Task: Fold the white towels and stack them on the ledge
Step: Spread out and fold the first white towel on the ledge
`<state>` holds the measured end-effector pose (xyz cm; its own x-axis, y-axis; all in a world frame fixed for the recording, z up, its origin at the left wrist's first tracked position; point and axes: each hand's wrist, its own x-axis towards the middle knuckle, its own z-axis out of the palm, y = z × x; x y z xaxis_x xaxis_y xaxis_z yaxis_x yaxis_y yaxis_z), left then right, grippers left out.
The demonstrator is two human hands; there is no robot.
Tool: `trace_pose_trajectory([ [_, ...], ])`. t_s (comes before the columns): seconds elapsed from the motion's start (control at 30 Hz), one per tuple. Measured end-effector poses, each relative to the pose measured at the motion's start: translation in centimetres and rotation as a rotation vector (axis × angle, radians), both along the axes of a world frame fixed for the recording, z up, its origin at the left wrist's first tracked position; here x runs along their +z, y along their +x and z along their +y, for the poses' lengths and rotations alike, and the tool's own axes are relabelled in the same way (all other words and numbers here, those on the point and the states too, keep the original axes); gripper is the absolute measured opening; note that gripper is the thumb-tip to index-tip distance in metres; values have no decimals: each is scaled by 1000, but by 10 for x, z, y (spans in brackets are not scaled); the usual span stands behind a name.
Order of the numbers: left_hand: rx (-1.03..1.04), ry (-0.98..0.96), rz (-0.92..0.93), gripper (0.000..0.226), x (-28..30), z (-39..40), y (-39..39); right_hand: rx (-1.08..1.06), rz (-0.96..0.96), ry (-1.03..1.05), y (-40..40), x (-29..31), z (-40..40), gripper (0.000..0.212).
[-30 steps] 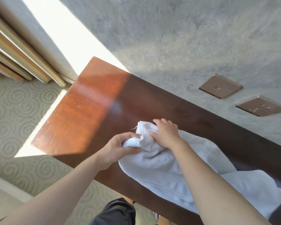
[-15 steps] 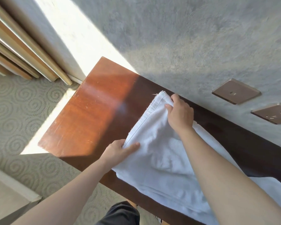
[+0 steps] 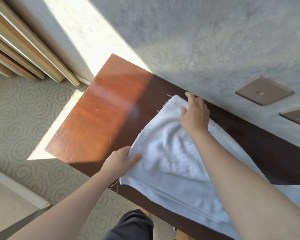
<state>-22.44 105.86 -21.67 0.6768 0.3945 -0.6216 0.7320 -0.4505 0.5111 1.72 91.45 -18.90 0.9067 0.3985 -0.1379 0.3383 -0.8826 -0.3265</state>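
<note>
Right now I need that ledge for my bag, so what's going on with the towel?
A person is spreading a white towel flat on the wooden ledge along the wall. The left hand grips the near corner of the towel's short edge, and the right hand presses down the far corner by the wall. The towel is creased and trails off to the right, part of it hanging over the front edge. No folded stack is in view. The sunlit left end of the ledge is bare.
</note>
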Motion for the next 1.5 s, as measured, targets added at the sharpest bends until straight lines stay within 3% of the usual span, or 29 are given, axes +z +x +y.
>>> trace_pose_trajectory([
  [0.17, 47, -111, -30, 44, -3, 0, -7, -23, -15, -180, -69, -8, 0, 61],
  [0.3, 97, -306, -32, 39, -2, 0, -11, -35, 222, -290, -111, -29, 1, 73],
  [0.4, 224, -521, -5, 47, -3, -1, -14, -9, 291, -282, -108, -42, -3, 77],
  [0.43, 233, -484, -8, 45, -3, -1, -13, 2, 297, -263, -103, -44, -5, 76],
  [0.57, 115, -6, -29, 34, -6, 2, -12, 72, 292, -170, -91, -39, -18, 68],
  [0.77, 200, 167, -206, 48, -9, -20, -33, 138, 74, -186, -141, -24, -57, 70],
  [0.87, 263, 263, -260, 48, -3, -30, -47, 202, -17, -55, -172, -21, -74, 54],
  [0.97, 387, 203, -279, 40, 3, -37, -62, 357, -83, 33, -199, -25, -91, 32],
  [1.17, 659, -191, -198, 35, 5, -51, -64, 480, 19, -85, -222, -25, -102, 30],
  [1.3, 658, -172, -288, 24, 13, -54, -57, 440, -106, 2, -220, -17, -98, 5],
  [1.4, 639, -73, -356, 23, 20, -53, -59, 433, -179, 123, -224, -8, -96, 12],
  [1.5, 613, -46, -339, 22, 21, -54, -66, 507, -192, 113, -233, -8, -98, 14],
])
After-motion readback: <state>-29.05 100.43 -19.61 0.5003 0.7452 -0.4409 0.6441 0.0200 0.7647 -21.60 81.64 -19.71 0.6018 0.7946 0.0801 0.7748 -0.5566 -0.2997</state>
